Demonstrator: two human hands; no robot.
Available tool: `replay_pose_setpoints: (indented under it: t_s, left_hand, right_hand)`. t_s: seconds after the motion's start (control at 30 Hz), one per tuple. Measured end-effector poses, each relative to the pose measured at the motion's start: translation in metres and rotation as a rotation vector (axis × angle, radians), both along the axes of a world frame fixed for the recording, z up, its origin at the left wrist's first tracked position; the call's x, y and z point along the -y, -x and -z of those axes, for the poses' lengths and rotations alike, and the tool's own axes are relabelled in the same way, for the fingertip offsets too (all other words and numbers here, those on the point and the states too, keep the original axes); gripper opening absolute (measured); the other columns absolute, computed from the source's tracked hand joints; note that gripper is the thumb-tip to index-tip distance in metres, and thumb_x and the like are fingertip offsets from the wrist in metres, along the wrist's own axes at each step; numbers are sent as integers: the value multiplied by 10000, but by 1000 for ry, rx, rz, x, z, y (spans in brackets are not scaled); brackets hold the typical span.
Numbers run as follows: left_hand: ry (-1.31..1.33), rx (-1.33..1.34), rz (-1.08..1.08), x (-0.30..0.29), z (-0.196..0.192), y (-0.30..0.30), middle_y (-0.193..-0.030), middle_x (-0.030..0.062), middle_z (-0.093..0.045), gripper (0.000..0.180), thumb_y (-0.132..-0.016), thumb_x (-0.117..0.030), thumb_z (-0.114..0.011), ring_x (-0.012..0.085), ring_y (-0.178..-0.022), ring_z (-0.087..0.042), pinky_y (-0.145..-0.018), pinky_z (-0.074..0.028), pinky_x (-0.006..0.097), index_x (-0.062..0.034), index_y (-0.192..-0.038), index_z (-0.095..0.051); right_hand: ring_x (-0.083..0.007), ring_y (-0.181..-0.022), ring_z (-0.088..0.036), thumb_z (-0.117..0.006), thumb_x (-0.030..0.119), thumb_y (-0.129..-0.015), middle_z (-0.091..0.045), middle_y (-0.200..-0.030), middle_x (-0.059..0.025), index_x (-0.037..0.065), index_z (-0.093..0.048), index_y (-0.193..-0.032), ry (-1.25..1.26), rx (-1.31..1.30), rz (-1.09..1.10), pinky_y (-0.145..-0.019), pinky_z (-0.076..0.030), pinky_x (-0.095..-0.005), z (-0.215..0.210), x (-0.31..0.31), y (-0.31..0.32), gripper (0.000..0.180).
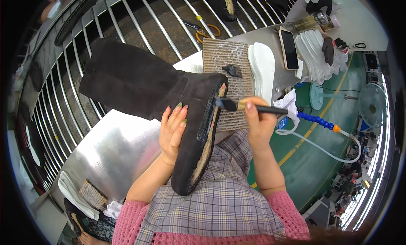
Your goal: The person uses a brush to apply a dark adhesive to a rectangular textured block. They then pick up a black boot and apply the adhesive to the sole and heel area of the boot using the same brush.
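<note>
A tall black suede boot lies on its side, its shaft over the metal bars and its foot pointing toward me above my apron. Along the sole edge, a pale, fuzzy strip shows. My left hand holds the foot part, fingers laid along the suede and thumb hidden. In my right hand is a brush with a dark handle, gripped between thumb and fingers. Its dark tip touches the sole edge of the boot near the upper end of the pale strip.
Beside the boot lies a ribbed board bearing a small black piece. White insoles, a phone and a jar stand right of it. Scissors lie among the metal bars. A blue hose hangs at right.
</note>
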State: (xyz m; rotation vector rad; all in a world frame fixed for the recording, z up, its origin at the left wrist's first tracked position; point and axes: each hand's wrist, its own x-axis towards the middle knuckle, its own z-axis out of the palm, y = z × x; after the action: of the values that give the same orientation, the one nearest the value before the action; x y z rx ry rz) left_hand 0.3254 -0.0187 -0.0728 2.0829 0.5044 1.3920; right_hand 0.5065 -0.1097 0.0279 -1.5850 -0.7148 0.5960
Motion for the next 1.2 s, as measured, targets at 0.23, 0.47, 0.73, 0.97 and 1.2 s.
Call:
replay_pose_setpoints:
  t_s: [0.23,0.47,0.73,0.97,1.2]
  left_hand:
    - [28,-21,30,0,3,-2,-1304,333,-538,653,-835,-198,-748,445,-1215,-558,-1094,-276,647,-4,-1333,-372]
    - [12,-44,-34,3,-8,-11,-1259,262,-607,323,-926,-76,-582,408,-1187,-596,-1049,-379,604,-22,-1222,-463]
    - [-52,-109,-10,2,-15,-12,-1248,234,-623,298,-907,10,-583,385,-1185,-603,-1038,-402,595,-19,-1186,-483]
    - [-59,-116,-9,2,-17,-14,-1248,241,-621,314,-903,2,-582,390,-1186,-602,-1035,-405,595,-8,-1203,-494]
    - [-56,-114,9,-1,-18,-16,-1253,245,-618,314,-904,-1,-573,387,-1195,-594,-1040,-402,588,10,-1211,-505]
  right_hand:
    - [-167,-651,-576,-791,171,-820,-700,-873,-64,21,-673,-964,-211,562,-188,-595,-425,-264,-12,18,21,239]
    - [-173,-639,-586,-856,191,-732,-693,-818,-39,54,-690,-957,-75,749,-410,-564,-450,-274,-52,30,21,311]
    - [-209,-716,-594,-788,117,-797,-692,-826,-57,38,-682,-903,70,679,-250,-652,-459,-312,-51,10,-1,170]
    - [-204,-704,-591,-792,109,-786,-691,-820,-45,54,-677,-903,98,610,-361,-646,-458,-311,-60,11,-3,173]
    - [-210,-695,-612,-821,138,-757,-687,-815,-37,67,-676,-913,83,633,-484,-617,-463,-308,-75,17,5,225]
